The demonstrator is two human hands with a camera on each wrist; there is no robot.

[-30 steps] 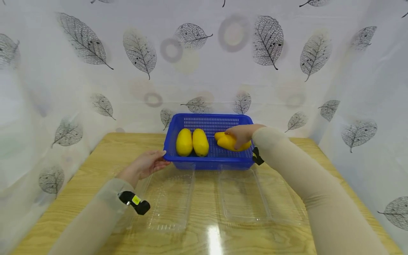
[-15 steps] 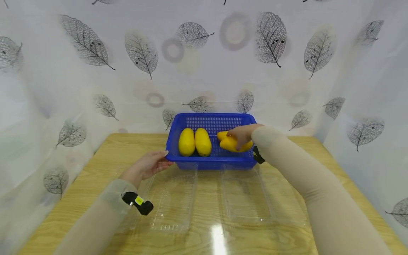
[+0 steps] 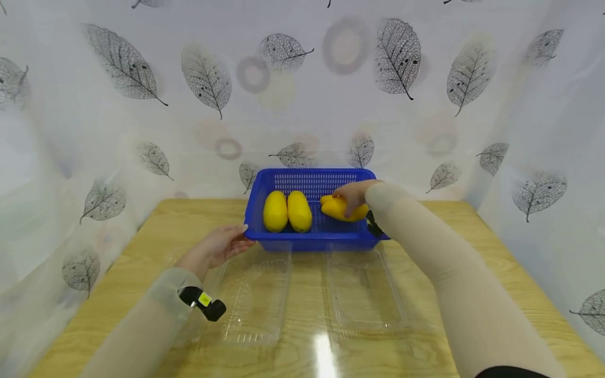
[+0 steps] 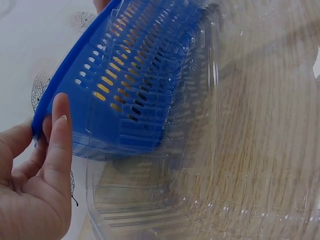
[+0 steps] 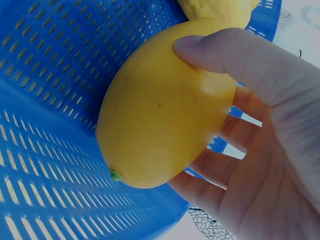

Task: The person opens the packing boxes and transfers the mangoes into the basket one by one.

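My left hand (image 3: 219,245) pinches the front left rim of a blue plastic basket (image 3: 309,242). In the left wrist view the thumb is on one side of the rim and the fingers on the other. Inside the basket, my right hand (image 3: 352,197) grips a smooth yellow mango (image 5: 157,107), its thumb across the top and its fingers curled along the far side. A small green stem end shows on this mango. Behind it is a second yellow mango (image 3: 326,199), partly hidden. Two larger oval yellow fruits (image 3: 275,211) lie side by side in the basket's left half.
Two clear plastic containers stand in front of the basket on the wooden table (image 3: 189,215): a left container (image 3: 255,294) and a right container (image 3: 366,291). A white leaf-patterned curtain (image 3: 302,121) surrounds the table at the back and sides.
My right hand and forearm have shifted slightly left, with the mango still in its grip. More of the basket's front right corner shows. My left hand stays at the rim.
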